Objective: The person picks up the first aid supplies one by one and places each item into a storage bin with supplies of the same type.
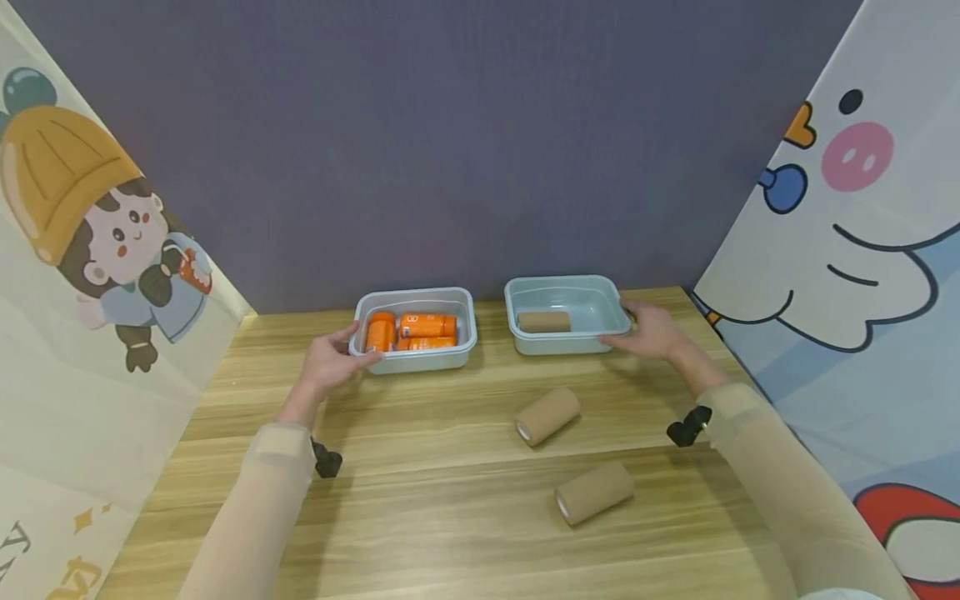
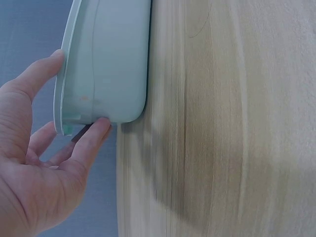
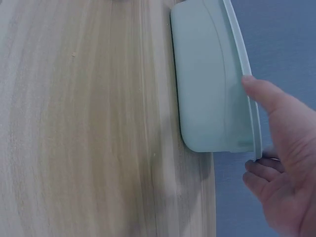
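Note:
A pale plastic container [image 1: 420, 362] at the back left holds several orange cans [image 1: 427, 325]. My left hand [image 1: 330, 362] grips its left end, the thumb along the front rim and the fingers at the end wall, as the left wrist view also shows. To the right stands a light blue-green container [image 1: 562, 343] with one brown cardboard-coloured roll [image 1: 544, 322] inside. My right hand [image 1: 651, 332] grips this container's right end. In the right wrist view the thumb [image 3: 261, 91] lies on the rim and the other fingers curl by the end wall.
Two more brown rolls lie on the wooden table [image 1: 420, 483], one roll [image 1: 548, 416] in front of the right container and another roll [image 1: 595, 493] nearer to me. A dark grey partition [image 1: 480, 150] rises behind the containers. Cartoon-printed panels [image 1: 810, 275] flank both sides.

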Demonstrator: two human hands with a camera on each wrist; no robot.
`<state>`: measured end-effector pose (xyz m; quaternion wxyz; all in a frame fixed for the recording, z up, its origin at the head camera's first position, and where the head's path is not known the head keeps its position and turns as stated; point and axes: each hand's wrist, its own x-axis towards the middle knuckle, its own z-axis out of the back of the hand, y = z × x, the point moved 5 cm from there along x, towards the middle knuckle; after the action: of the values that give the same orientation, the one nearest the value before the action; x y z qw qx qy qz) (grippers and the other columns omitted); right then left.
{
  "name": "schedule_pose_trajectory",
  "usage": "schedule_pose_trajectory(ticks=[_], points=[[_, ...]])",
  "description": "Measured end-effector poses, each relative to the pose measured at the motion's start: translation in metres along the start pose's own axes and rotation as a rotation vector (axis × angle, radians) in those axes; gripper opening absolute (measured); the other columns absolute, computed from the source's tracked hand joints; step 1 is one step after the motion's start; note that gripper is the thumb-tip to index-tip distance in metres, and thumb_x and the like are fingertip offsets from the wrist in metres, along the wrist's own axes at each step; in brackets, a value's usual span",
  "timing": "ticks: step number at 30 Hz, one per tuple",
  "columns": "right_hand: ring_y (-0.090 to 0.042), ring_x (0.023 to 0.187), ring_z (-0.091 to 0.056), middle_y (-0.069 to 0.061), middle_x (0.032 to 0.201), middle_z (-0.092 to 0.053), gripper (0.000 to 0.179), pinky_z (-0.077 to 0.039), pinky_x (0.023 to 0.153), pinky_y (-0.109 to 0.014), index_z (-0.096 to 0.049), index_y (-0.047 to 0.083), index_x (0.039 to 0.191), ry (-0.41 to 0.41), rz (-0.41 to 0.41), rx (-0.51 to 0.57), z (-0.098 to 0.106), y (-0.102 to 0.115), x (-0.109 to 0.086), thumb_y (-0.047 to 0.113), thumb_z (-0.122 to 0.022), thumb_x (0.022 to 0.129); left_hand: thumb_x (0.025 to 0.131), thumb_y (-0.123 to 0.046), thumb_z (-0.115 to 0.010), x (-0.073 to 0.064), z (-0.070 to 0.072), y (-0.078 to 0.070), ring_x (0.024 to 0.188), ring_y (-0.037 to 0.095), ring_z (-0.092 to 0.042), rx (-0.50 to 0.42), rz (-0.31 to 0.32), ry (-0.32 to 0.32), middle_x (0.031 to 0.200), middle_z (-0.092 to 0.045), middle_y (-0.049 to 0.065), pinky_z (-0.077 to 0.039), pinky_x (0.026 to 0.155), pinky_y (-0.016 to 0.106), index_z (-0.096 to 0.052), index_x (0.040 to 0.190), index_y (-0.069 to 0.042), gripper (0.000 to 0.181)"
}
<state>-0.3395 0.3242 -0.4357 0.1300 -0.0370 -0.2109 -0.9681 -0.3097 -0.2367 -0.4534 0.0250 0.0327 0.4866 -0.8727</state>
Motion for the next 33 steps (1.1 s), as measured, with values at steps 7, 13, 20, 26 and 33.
schedule_pose_trajectory(ticks=[7,13,20,26,33], points=[[-0.050,0.124,-0.067,-0.036,0.138,-0.065,0.091,-0.057,0.102,-0.063,-0.049,-0.011,0.152,-0.029,0.024,0.023,-0.0009,-0.0020,-0.0008,0.042,-0.086,0.088,0.087,-0.039,-0.090,0.0024,0.0005,0.0004,0.127,0.036,-0.066,0.004,-0.016,-0.009,0.144,-0.064,0.030,-0.055,0.077,0.014,-0.041,0.163,-0.012,0.094],[-0.051,0.127,-0.065,-0.038,0.142,-0.061,0.093,-0.057,0.103,-0.062,-0.047,-0.013,0.152,-0.020,0.008,0.040,-0.0028,-0.0074,0.0008,0.043,-0.086,0.089,0.087,-0.038,-0.090,0.0021,0.0014,0.0004,0.129,0.037,-0.065,-0.003,-0.022,-0.011,0.146,-0.062,0.030,-0.054,0.076,0.013,-0.041,0.163,-0.011,0.094],[-0.050,0.122,-0.069,-0.036,0.138,-0.064,0.090,-0.059,0.100,-0.061,-0.052,-0.012,0.149,-0.043,0.005,0.031,-0.0019,-0.0084,0.0010,0.041,-0.088,0.087,0.086,-0.040,-0.090,0.0020,0.0012,0.0014,0.133,0.038,-0.064,0.002,-0.013,-0.011,0.149,-0.061,0.029,-0.054,0.078,0.012,-0.040,0.163,-0.013,0.095],[-0.048,0.117,-0.072,-0.035,0.137,-0.065,0.087,-0.062,0.096,-0.058,-0.054,-0.011,0.148,-0.028,-0.029,0.061,0.0016,-0.0058,0.0001,0.038,-0.089,0.086,0.086,-0.038,-0.090,0.0031,0.0000,0.0022,0.135,0.039,-0.063,-0.006,-0.021,-0.020,0.150,-0.059,0.029,-0.057,0.087,0.017,-0.041,0.163,-0.013,0.094],[-0.047,0.116,-0.072,-0.036,0.138,-0.064,0.091,-0.062,0.095,-0.057,-0.051,-0.012,0.149,-0.010,-0.048,0.060,0.0024,-0.0050,0.0006,0.041,-0.089,0.086,0.087,-0.039,-0.089,0.0016,-0.0018,0.0005,0.143,0.040,-0.058,-0.003,-0.017,-0.008,0.159,-0.050,0.027,-0.054,0.113,0.045,-0.039,0.165,-0.013,0.096]])
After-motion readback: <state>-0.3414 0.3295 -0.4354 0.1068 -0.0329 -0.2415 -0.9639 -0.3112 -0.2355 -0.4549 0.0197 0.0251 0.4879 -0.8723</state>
